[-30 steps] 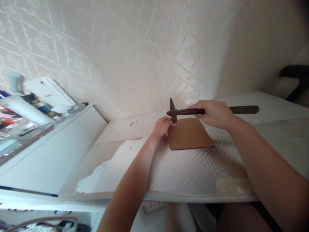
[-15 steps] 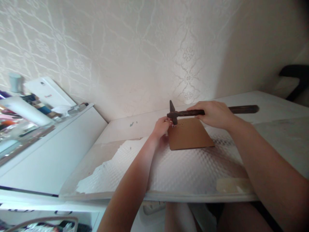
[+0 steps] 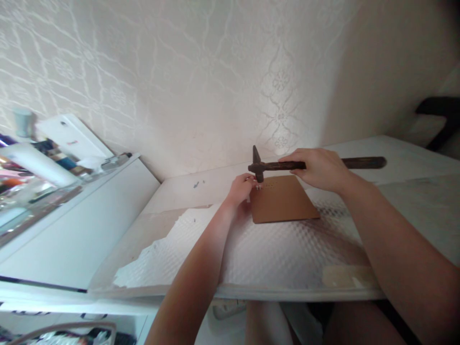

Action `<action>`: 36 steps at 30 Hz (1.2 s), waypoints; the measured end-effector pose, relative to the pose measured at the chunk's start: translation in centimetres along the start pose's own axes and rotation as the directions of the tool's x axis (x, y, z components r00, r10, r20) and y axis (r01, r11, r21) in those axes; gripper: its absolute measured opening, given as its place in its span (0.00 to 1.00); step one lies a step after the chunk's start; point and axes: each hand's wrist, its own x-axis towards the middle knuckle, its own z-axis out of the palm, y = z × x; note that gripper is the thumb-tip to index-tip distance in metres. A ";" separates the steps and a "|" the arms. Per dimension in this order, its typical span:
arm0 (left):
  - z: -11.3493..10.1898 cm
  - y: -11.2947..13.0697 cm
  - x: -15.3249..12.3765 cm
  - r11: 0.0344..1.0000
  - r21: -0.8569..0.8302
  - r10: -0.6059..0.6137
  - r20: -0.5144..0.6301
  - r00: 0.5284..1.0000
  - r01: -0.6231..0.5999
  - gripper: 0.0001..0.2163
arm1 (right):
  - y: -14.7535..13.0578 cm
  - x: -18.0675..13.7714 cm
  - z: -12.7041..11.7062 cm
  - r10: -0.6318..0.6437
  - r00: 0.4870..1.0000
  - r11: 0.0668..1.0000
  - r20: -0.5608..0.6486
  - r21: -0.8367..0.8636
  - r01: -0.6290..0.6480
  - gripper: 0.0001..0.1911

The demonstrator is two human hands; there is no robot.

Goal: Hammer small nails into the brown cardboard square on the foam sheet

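Note:
My right hand [image 3: 319, 167] is wrapped round the dark wooden handle of a hammer [image 3: 280, 166]. The hammer's head is over the far left corner of a brown board [image 3: 282, 201], close to my left fingers. My left hand [image 3: 241, 188] is pinched at that corner, on something too small to make out. Several small shiny nails or pins [image 3: 258, 187] show beside its fingertips. A patch of small dark marks or holes runs along the far part of the board. Under the board lies a white quilted sheet [image 3: 266, 258].
A white cabinet [image 3: 82, 230] stands on the left, with bottles, a white box [image 3: 74, 134] and other items on top. Small grey bits [image 3: 196, 184] lie on the table near the patterned wall [image 3: 201, 96]. A black chair part [image 3: 440, 112] is at far right.
The hammer's head has risen slightly from the board's corner. My left hand stays at the same spot, and the board has not moved.

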 end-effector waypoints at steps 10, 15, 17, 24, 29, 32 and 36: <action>-0.1 -0.1 0.1 1.000 0.004 0.026 0.009 1.000 -0.026 0.10 | -0.1 0.0 0.0 0.014 1.000 1.000 0.013 0.004 -0.014 0.23; -0.1 -0.2 0.1 0.999 0.032 0.035 0.012 0.999 -0.035 0.10 | -0.2 0.0 -0.1 0.006 0.999 1.000 0.033 0.011 -0.006 0.23; -0.1 -0.2 0.2 0.999 0.022 0.040 0.013 0.999 -0.041 0.10 | -0.3 0.0 -0.1 0.011 1.000 1.000 0.029 0.003 -0.011 0.23; 0.0 -0.3 0.3 0.997 0.068 0.045 0.012 0.999 -0.045 0.09 | -0.2 0.0 0.1 0.010 1.000 1.000 0.025 -0.005 -0.010 0.23; 0.0 -0.2 0.2 0.999 0.021 0.046 0.019 0.999 -0.047 0.10 | -0.3 -0.1 0.1 0.011 1.000 1.000 -0.006 -0.011 -0.011 0.23; -0.1 -0.1 0.1 0.998 0.029 0.047 0.018 0.999 -0.048 0.10 | -0.2 -0.1 0.2 0.000 1.000 1.000 -0.010 -0.010 0.000 0.23; -0.2 0.0 0.0 0.997 0.064 0.052 0.014 0.999 -0.053 0.10 | 0.0 0.0 0.4 -0.027 1.000 1.000 0.002 0.005 0.027 0.22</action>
